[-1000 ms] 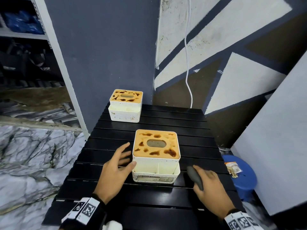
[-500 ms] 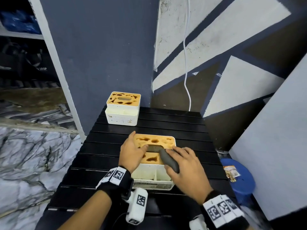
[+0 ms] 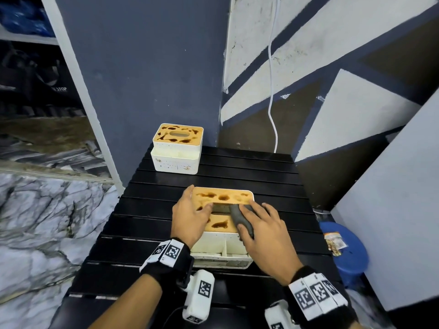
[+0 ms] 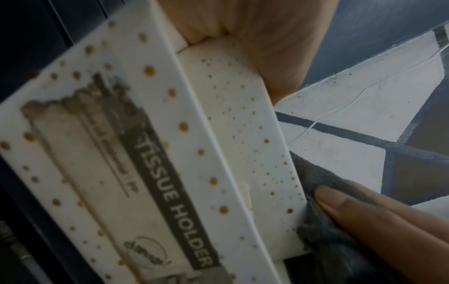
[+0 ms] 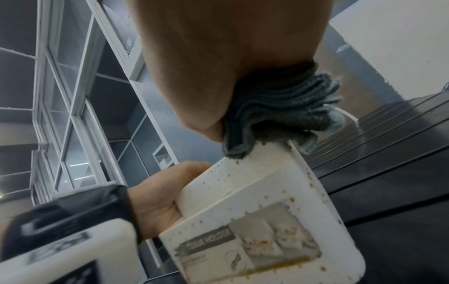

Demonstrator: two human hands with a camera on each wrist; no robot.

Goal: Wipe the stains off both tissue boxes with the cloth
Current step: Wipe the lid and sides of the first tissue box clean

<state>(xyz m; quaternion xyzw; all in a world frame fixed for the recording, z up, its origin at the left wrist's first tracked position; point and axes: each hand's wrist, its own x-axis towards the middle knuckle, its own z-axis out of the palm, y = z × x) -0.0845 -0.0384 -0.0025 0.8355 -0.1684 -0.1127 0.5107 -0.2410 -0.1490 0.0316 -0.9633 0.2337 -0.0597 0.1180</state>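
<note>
Two tissue boxes stand on the black slatted table [image 3: 249, 167], and the near tissue box [image 3: 222, 241] serves as the landmark here. The far tissue box [image 3: 177, 149] sits well behind it and to its left, at the table's back edge, its orange lid blotched with dark stains.

The head view alone shows the near box's lid from above: orange, with brown stains [image 3: 219, 224] round the central slot. The left wrist view shows what the head view hides, the speckled white front wall [image 4: 170, 153] with a worn label reading "TISSUE HOLDER". The right wrist view shows the folded layers of the grey cloth [image 5: 279, 107] bunched under the palm at the box's upper edge.

The left hand [image 3: 190, 217] lies over the box's left edge, fingers curled down its far-left corner and thumb resting on the lid beside the slot, gripping the box. The right hand [image 3: 261, 231] lies on the lid's right part with fingers fairly straight and spread, pressing the cloth [image 3: 241, 220] flat against the lid; the cloth reaches from the slot to the box's front rim. To the box's right, beyond the table, is a blue stool [image 3: 344, 252].
</note>
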